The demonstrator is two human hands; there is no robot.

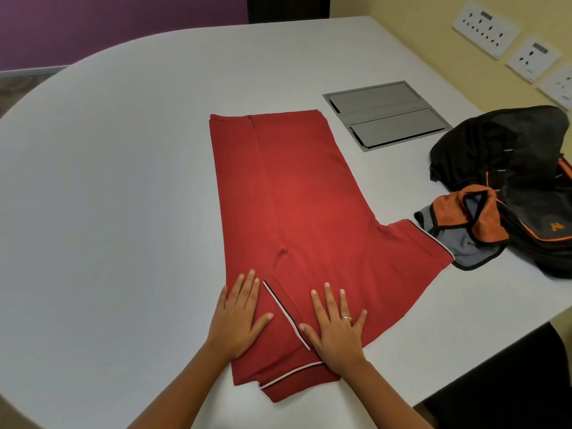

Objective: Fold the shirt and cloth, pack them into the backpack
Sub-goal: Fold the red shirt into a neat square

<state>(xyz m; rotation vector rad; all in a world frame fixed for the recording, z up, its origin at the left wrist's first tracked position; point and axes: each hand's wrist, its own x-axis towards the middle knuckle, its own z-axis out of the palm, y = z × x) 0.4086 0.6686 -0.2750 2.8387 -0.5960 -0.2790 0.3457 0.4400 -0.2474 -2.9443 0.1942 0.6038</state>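
A red shirt with white and black trim lies flat on the white table, its left side folded in over the body. One sleeve sticks out to the right. My left hand rests flat, fingers spread, on the shirt's near left part. My right hand presses flat beside it, a ring on one finger. An orange and grey cloth lies bunched against the black backpack at the right edge, touching the sleeve's end.
A grey metal cable hatch is set into the table behind the shirt. Wall sockets line the yellow wall at the right. The table's right edge runs close to the backpack, with a dark chair below it.
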